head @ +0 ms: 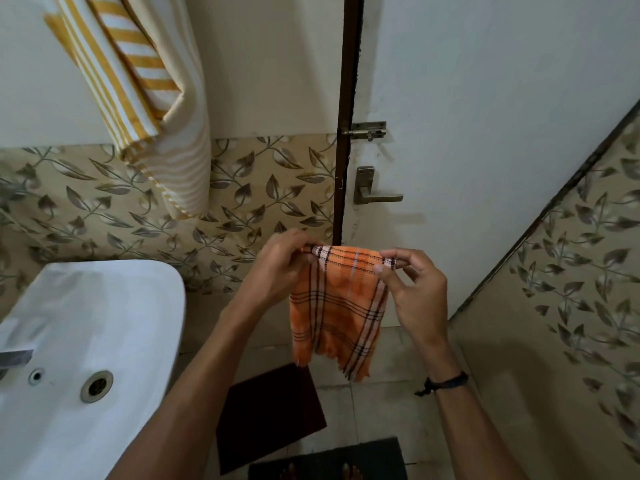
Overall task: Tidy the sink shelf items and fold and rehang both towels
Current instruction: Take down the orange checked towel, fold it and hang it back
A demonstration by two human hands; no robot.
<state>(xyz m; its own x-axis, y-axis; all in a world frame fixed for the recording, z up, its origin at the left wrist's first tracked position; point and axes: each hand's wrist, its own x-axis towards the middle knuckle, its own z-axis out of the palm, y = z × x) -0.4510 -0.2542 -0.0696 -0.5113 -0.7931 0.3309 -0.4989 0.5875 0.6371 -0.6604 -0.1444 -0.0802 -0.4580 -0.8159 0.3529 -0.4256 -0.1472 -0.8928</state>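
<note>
Orange checked towel (pixel 337 306), held up in the air in front of the dark door frame (pixel 348 116), to the right of the sink (pixel 104 306). Its upper edge is stretched roughly level between the two hands, and the rest hangs down freely, with a frayed, uneven lower hem seen above the floor. The left corner of the upper edge is pinched by the left hand (pixel 280 268), whose fingers are curled over the cloth. The right corner is pinched between thumb and fingertips of the right hand (pixel 412 289), the remaining fingers being loosely bent. A dark wristband (pixel 446 382) is worn on the right wrist.

A second towel, the yellow-striped towel (pixel 149 98), is seen hanging against the wall at upper left, above the sink; its support is out of view. The white basin is shown at lower left, with a metal drain (pixel 96 386) in its bowl and part of a tap (pixel 14 356) at the left edge.

The white door (pixel 485 150) is fitted with a sliding bolt (pixel 369 130) and, below it, a lever handle (pixel 372 188). Leaf-patterned tiles (pixel 259 188) cover the lower walls. A dark red mat (pixel 270 417) lies on the floor below the forearms, with a black mat (pixel 329 459) just beside it at the lower edge.
</note>
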